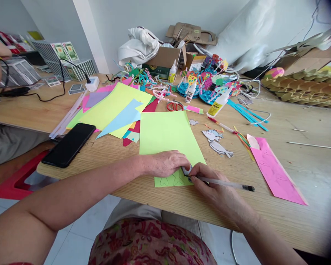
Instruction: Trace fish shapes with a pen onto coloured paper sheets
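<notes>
Lime green, the sheet point(165, 132) lies on the wooden table point(314, 176), straight in front of the wearer and close to the near edge; take it as the centre of a clock, with twelve pointing away. At five o'clock on it, both hands meet over a small, pale cut-out point(187, 170). The left hand point(168, 163) lies across the sheet with bent fingertips at the cut-out; whether it pinches or only presses cannot be told. The right hand point(209, 180) is closed round a slim pen point(228, 183), the tip beside the cut-out. Dark outlines point(168, 180) sit at six o'clock, close to the left hand. Slipping looks the main risk: the cut-out is small and mostly hidden by fingers, so light pressure, or a push from the pen, could shift it and spoil the line. It also sits near the outlines, so a slight drift could make shapes overlap. At three o'clock, loose paper fish point(220, 148) lie just off the sheet, where a careless sweep of the right hand might scatter them. A glue bottle point(219, 103) stands between one and two o'clock; if knocked, it could topple and perhaps leak.
</notes>
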The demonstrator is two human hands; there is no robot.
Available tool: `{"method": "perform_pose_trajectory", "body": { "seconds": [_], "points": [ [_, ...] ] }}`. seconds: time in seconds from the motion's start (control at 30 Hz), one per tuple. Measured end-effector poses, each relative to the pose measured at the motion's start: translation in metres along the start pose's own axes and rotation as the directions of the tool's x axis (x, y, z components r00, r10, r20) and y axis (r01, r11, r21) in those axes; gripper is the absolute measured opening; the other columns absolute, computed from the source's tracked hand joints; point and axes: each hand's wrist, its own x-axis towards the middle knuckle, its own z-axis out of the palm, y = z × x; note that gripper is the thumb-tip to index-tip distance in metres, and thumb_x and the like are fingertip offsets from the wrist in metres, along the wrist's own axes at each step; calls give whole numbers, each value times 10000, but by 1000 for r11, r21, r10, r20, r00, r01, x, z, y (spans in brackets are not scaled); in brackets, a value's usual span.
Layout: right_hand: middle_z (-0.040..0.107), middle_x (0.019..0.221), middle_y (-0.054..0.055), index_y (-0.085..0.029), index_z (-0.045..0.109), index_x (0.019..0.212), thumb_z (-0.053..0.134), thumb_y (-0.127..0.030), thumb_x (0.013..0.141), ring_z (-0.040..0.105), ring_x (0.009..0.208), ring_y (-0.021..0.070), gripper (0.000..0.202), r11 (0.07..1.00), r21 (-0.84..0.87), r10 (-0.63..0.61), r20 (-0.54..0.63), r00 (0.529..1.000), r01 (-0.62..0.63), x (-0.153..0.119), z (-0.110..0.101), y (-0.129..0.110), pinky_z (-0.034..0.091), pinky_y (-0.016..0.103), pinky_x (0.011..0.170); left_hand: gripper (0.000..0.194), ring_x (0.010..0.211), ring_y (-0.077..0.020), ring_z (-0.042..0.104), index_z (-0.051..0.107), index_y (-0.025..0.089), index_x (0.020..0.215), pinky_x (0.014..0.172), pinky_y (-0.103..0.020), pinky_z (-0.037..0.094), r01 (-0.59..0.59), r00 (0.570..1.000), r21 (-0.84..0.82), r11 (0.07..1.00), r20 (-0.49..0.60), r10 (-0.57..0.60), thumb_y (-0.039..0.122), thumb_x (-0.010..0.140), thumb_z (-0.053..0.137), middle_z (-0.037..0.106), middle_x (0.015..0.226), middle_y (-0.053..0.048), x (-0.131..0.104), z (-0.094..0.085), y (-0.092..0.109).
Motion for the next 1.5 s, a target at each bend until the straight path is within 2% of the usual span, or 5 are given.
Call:
{"method": "perform_pose_trajectory", "body": {
  "seconds": [0.23, 0.9, 1.03, 1.2, 1.5],
  "points": [
    [504, 587, -40, -224, 473, 728, 419, -226, 805, 461, 561, 129, 94, 1000, -17, -17, -20, 1000, 17, 3, 2, 1, 359, 241, 542, 345, 957, -161, 509, 517, 136, 994, 897, -270, 397, 73, 997, 21, 997, 39, -74, -58, 750, 369, 592, 985, -65, 1, -4, 3],
    [525, 612, -30, -222, 465, 719, 433, -220, 810, 465, 578, 134, 97, 999, -21, -39, -66, 997, 37, 12, 7, 2, 354, 253, 551, 265, 875, -157, 499, 473, 166, 928, 827, -258, 399, 109, 993, 10, 994, 41, -109, -23, 773, 369, 552, 892, -34, 0, -4, 2],
    [523, 609, -29, -218, 482, 705, 462, -236, 800, 461, 575, 130, 99, 995, 90, -37, -64, 997, 43, 12, 3, 2, 353, 248, 537, 273, 906, -160, 508, 489, 150, 968, 848, -264, 402, 142, 988, 3, 990, 67, -142, -20, 789, 371, 570, 937, -51, 1, -7, 6],
    [468, 544, -45, -221, 508, 695, 505, -267, 795, 427, 515, 110, 111, 953, 303, 58, -241, 969, 19, -1, -14, 10, 331, 220, 468, 354, 1019, -147, 502, 491, 132, 1068, 935, -268, 374, 187, 978, -46, 981, 98, -182, -46, 805, 335, 582, 1082, -65, 3, -12, 11],
    [570, 607, -26, -240, 555, 795, 491, -368, 810, 510, 523, 126, 144, 989, 120, 133, -413, 901, -91, -32, -5, 24, 351, 228, 463, 293, 961, -153, 543, 548, 120, 1007, 887, -251, 403, 96, 985, 49, 994, 141, -102, -37, 814, 393, 615, 1016, -72, 14, -13, 3]
  ]
}}
